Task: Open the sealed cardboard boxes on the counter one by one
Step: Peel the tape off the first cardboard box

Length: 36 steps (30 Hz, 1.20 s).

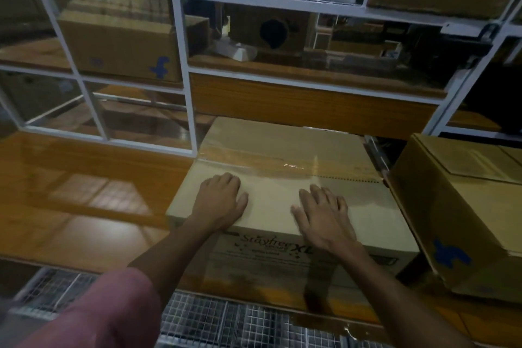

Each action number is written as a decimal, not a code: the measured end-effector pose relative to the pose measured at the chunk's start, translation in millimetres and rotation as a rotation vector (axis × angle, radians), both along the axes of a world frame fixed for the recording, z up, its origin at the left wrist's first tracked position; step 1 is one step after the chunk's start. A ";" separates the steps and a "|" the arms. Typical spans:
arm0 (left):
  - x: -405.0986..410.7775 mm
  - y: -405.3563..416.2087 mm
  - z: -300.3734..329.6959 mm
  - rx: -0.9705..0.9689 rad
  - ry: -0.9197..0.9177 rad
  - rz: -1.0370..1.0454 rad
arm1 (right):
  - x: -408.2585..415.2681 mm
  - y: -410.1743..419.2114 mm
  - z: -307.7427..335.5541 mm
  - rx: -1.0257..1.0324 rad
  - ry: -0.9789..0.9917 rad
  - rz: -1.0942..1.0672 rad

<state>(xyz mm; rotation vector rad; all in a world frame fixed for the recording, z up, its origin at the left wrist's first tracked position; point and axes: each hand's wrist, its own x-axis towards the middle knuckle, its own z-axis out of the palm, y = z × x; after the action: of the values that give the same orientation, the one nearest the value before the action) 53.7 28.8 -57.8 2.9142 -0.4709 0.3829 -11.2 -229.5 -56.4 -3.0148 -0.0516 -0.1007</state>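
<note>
head view: we see the sealed box (285, 178) dead centre on the counter (84, 192), long axis running 9 to 3, w/ the tape seam (268, 162) along that same line, just past our fingertips toward 12. left hand (221, 200) lies flat near the 9 end, fingers together, holding nothing. right hand (322, 213) rests flat w/ fingers spread, a bit blurred, nearer the 3 end. both sit abt equally close to the seam. a 2nd box (463, 206) sits at 3, tilted.

One head-worn camera looks forward and steeply down from close above the table (84, 178) (wide-angle, so straight edges bow). Both forearms enter from the bottom edge; the white-framed glass partition (183, 70) fills the upper half, facing the viewer.
</note>
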 end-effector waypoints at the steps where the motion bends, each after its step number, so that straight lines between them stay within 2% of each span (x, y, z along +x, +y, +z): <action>1: 5.5 -0.2 2.3 0.008 0.005 0.011 | 4.3 2.2 0.4 0.001 -0.003 -0.006; 7: 30.5 2.5 -0.5 -0.053 -0.007 -0.013 | 22.7 11.8 4.0 0.013 -0.009 -0.176; 13: 34.7 8.1 -8.7 -0.072 0.041 -0.072 | 28.9 4.9 12.6 -0.064 0.078 -0.125; 20: 0.0 14.7 -13.3 -0.035 -0.001 -0.078 | -3.3 12.4 3.0 -0.044 -0.039 -0.122; 28: -64.6 29.6 -22.6 -0.026 -0.162 -0.047 | -68.2 24.9 -7.8 -0.019 -0.159 -0.118; 36: -106.2 36.3 -42.2 0.025 -0.160 0.012 | -109.2 37.6 -36.3 -0.077 -0.288 -0.140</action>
<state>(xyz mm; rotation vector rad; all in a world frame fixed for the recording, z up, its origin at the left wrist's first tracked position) -52.6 65.1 -100.0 2.9244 -0.4842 0.6194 -120.4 -192.0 -92.7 -3.0512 0.1314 -0.5580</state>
